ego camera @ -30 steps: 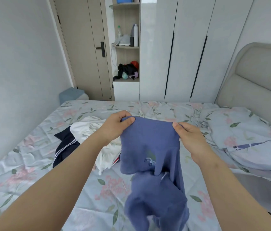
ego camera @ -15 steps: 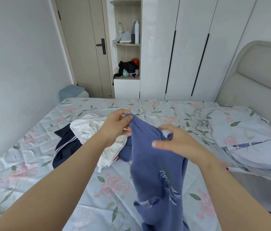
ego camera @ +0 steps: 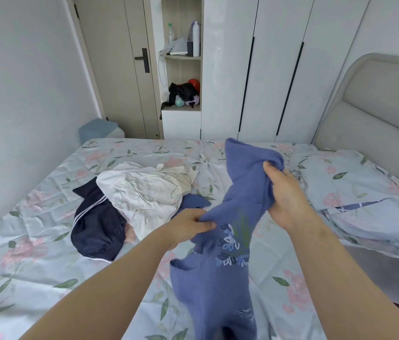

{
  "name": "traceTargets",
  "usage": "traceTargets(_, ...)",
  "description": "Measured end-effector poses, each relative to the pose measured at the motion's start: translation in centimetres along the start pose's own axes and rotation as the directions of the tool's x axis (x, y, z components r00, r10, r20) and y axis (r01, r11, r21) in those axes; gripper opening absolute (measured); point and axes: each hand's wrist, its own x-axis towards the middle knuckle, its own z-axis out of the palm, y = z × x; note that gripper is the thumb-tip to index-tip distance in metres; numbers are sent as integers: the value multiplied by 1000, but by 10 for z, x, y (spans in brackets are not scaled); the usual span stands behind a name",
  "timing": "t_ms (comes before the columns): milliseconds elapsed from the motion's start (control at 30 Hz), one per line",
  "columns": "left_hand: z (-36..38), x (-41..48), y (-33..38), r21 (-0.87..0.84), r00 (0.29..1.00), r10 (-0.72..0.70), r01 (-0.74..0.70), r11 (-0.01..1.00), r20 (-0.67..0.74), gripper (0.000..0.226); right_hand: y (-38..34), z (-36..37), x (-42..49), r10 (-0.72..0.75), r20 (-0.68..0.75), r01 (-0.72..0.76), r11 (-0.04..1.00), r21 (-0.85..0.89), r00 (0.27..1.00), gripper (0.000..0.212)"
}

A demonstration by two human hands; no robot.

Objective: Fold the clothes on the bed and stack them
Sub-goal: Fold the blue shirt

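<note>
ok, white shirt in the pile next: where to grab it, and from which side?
Probably the bunched ridge along the far edge of the white shirt, pinched from above. It lies crumpled on top, overlapping the navy garment to its left, so a straight lift should free it cleanly. Left hand and right hand both grip the blue top, so free one first.

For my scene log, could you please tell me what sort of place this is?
Most likely a home bedroom: a bed with floral sheets and a padded headboard, with tall white wardrobe doors beyond it.
</note>
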Motion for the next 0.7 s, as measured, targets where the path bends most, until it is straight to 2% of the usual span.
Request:
traceTargets(67, -8, 2, -4, -83, 995, -18, 10, 997, -99, 15, 1, -16, 9, -58, -175, 44, 996, -83, 983, 12)
traceTargets(167, -26, -3, 1, -132, 974, -14, -17, 991, -224, 17, 14, -43, 19, -212, -341, 48, 900, -432, 916, 19)
traceTargets(233, -34, -7, 13, -182, 963, 47, -97, 978, -264, 14, 30, -52, 23, -277, -327, 0, 762, -648, 904, 8)
traceTargets(300, -36, -9, 29, -118, 955, 166, -199, 973, -245, 18, 42, -49, 23, -273, -243, -37, 590, -807, 931, 43)
traceTargets(333, -35, -9, 38, -44, 953, 220, -234, 971, -206, 20, 45, -42, 22, -247, -149, 11, 548, -836, 957, 61)
traceTargets(400, -31, -9, 52, 56, 955, 281, -277, 959, -95, 24, 46, -22, 16, -63, 104, 121, 598, -792, 993, 79)
traceTargets(433, -29, -9, 58, 72, 954, 298, -295, 953, -43, 25, 47, -11, 11, 73, 226, 127, 645, -754, 971, 77)
traceTargets(500, -27, -8, 65, 75, 950, 311, -311, 947, 21, 27, 51, 2, 6, 265, 394, 123, 675, -728, 880, 51)
traceTargets(567, -29, -9, 64, 76, 952, 299, -303, 950, 59, 24, 56, 5, 4, 257, 414, 150, 666, -730, 874, 15)
traceTargets(600, -33, -10, 61, 101, 956, 288, -293, 951, 63, 25, 56, 4, 4, 213, 394, 159, 671, -724, 894, 13)
traceTargets(667, -40, -10, 48, 219, 972, 224, -233, 947, 62, 33, 56, -1, 7, 102, 325, 171, 683, -710, 940, 26)
traceTargets(700, -43, -10, 40, 282, 981, 183, -196, 939, 71, 29, 54, -2, 7, 56, 289, 167, 704, -690, 956, 28)
